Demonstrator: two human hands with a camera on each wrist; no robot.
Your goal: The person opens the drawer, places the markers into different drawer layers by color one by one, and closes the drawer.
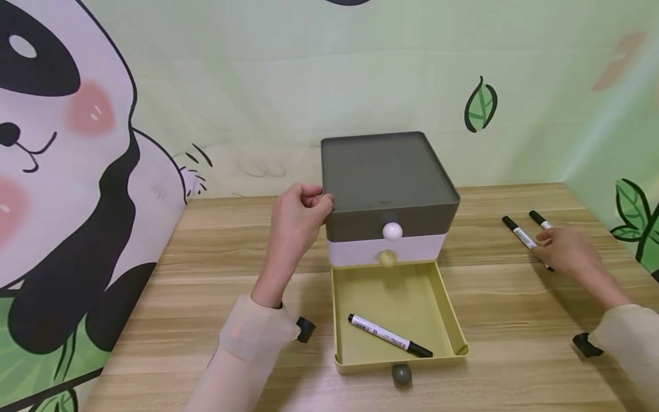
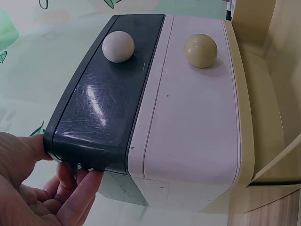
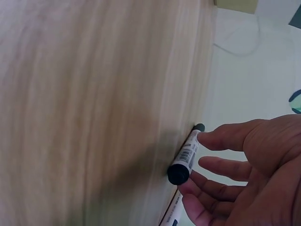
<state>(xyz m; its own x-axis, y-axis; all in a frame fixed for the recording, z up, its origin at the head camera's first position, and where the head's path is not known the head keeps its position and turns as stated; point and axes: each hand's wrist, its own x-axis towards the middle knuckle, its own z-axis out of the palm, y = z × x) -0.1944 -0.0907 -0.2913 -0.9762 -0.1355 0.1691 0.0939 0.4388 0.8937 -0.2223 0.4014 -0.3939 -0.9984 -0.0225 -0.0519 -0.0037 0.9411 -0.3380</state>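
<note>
A small desktop drawer unit [image 1: 390,171] has a dark grey top tier, a white middle tier and a yellow bottom drawer [image 1: 381,292] pulled out. My left hand [image 1: 301,220] grips the unit's upper left edge, thumb on the top and fingers bent against the side. Inside the yellow drawer lies a marker [image 1: 383,333] with a black cap. To the right, my right hand [image 1: 568,252] is at a marker [image 1: 522,236] lying on the table. In the right wrist view its thumb and fingers are spread beside that marker [image 3: 186,153]. A second marker [image 1: 540,220] lies just beyond, partly hidden by the hand.
The wood-grain table [image 1: 221,257] ends at a wall cloth printed with a panda [image 1: 67,143] and leaves. Round knobs stick out from the tiers: white [image 1: 392,231], yellow [image 1: 387,258] and grey [image 1: 401,375]. The open drawer reaches toward the near side.
</note>
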